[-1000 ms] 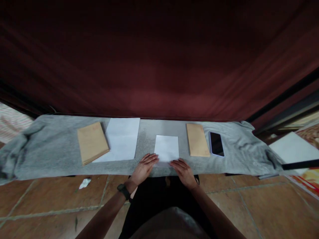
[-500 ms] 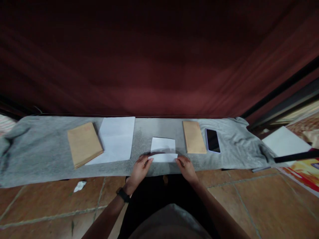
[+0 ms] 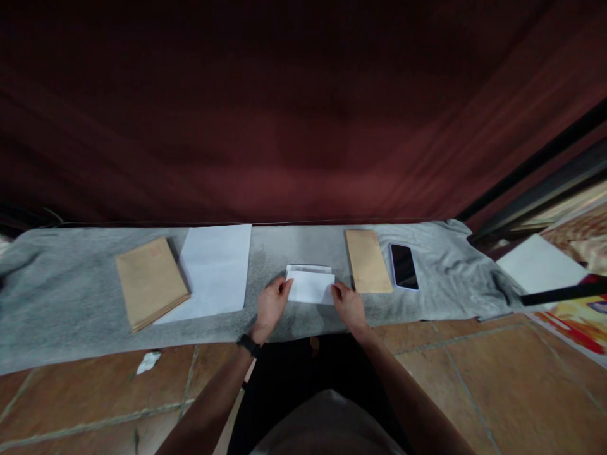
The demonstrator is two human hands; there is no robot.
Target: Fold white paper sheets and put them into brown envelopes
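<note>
A sheet of white paper lies partly folded in front of me, its near flap turned up over most of the part behind. My left hand pinches the flap's left edge between thumb and fingers. At the right edge, my right hand grips it the same way. A strip of the paper's far part shows beyond the flap. To the right of the paper lies a brown envelope. Farther left, larger white sheets lie partly beneath a stack of brown envelopes.
A grey cloth covers the long narrow surface. A phone lies right of the single envelope. Dark red fabric hangs behind. A crumpled white scrap is on the tiled floor. A white board-like sheet is at far right.
Both hands have moved away from me, carrying the near flap up over the paper's far part. Less of that far part shows now. The view has shifted slightly.
</note>
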